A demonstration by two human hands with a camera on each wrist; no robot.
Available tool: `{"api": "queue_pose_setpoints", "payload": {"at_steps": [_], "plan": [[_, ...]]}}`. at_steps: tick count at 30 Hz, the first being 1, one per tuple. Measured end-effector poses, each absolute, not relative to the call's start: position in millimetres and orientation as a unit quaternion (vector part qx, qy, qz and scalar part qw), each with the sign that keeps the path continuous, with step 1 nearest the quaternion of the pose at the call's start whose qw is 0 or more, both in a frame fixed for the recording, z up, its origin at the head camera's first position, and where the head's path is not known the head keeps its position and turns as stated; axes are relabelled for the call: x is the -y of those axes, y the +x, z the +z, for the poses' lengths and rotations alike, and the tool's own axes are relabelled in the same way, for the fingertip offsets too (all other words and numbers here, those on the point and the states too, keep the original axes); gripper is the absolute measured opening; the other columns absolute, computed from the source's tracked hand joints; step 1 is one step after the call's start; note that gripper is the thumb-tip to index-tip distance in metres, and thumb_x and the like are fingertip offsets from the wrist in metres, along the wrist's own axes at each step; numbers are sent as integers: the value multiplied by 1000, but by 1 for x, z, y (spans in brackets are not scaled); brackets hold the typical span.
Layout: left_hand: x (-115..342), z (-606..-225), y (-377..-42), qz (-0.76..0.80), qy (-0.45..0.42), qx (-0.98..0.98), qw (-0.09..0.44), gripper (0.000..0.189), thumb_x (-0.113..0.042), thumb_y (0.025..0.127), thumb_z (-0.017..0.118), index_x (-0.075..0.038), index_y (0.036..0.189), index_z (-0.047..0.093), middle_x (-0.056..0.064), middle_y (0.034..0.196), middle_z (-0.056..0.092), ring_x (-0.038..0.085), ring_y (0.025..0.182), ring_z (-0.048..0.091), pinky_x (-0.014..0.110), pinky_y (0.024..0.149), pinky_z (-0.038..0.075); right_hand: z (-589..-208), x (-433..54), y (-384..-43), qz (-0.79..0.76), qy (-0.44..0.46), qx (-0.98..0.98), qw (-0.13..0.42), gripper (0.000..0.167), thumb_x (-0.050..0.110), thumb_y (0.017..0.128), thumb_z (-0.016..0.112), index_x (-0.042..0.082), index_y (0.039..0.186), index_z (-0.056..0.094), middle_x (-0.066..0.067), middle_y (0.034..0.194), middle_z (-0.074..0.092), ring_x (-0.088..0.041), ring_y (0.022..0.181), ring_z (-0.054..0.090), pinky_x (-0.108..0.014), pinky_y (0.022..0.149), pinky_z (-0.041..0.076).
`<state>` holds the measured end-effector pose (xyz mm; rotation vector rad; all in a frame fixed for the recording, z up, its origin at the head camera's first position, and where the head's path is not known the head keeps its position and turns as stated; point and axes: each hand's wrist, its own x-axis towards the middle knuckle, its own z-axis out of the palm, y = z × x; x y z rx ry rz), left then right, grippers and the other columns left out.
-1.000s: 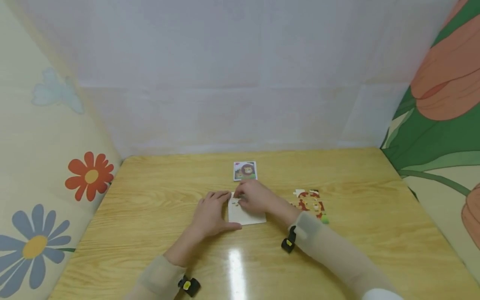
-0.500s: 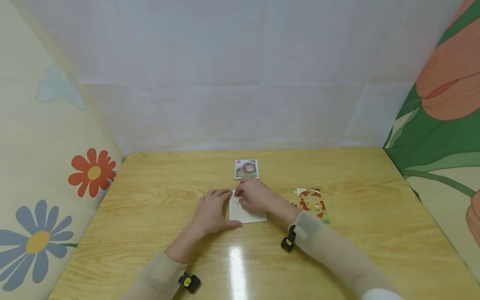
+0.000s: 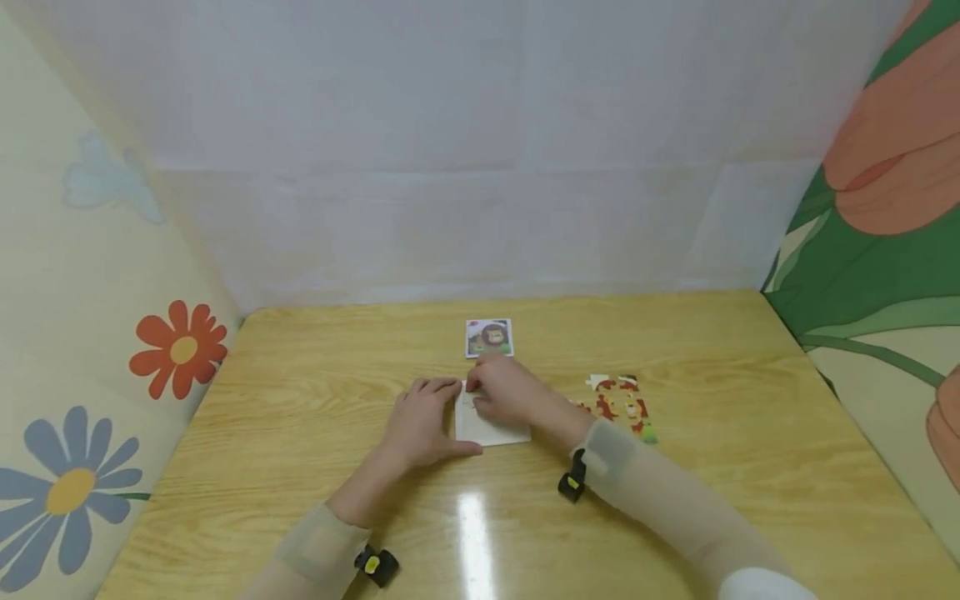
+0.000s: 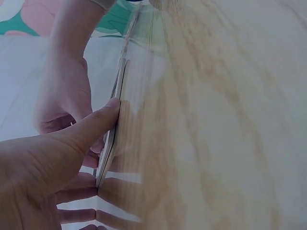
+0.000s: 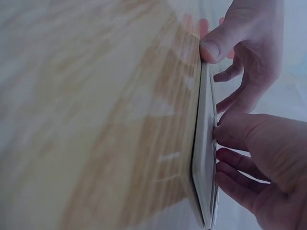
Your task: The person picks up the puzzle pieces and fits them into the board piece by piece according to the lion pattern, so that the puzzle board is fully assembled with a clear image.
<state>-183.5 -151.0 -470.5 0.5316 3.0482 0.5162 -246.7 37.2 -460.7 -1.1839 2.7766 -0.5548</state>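
Found white board (image 3: 493, 433) flat on table (image 3: 300, 358). Noted left hand (image 3: 422, 425) spread wide, with thumb at near edge and fingers at far left corner. Noted right hand (image 3: 506, 389) in narrow grip, touching board's far left area; unable to tell whether holding anything. Logged lion card (image 3: 489, 337) beyond, puzzle pieces (image 3: 633, 408) to right.
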Motion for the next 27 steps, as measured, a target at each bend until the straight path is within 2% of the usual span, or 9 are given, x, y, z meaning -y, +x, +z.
{"api": "queue_pose_setpoints", "payload": {"at_steps": [6, 13, 21, 27], "plan": [[150, -466, -183, 143, 169, -975, 5, 107, -63, 66, 95, 1, 146, 62, 16, 150, 64, 41, 134, 57, 61, 105, 52, -459, -35, -247, -188, -380, -904, 51, 22, 10, 93, 76, 6, 114, 79, -7, 109, 78, -23, 106, 71, -35, 99, 59], [147, -466, -184, 134, 164, -977, 12, 107, -64, 65, 96, 0, 145, 63, 15, 149, 64, 40, 132, 58, 62, 105, 53, -447, -49, -257, -199, -364, -909, 44, 23, 15, 96, 75, 9, 118, 79, -6, 118, 79, -26, 115, 72, -40, 104, 58], [146, -467, -184, 130, 160, -979, 13, 109, -64, 64, 96, -1, 146, 62, 13, 149, 64, 38, 132, 59, 59, 108, 53, -414, -92, -272, -218, -340, -914, 34, 27, 15, 100, 69, 4, 125, 76, -13, 128, 75, -34, 125, 68, -48, 109, 56], [147, -469, -185, 127, 160, -979, 14, 110, -65, 64, 96, -1, 147, 61, 14, 151, 62, 39, 134, 58, 59, 108, 53, -398, -132, -279, -200, -325, -924, -5, 27, 14, 101, 68, 3, 124, 75, -14, 126, 75, -33, 119, 70, -49, 106, 57]]}}
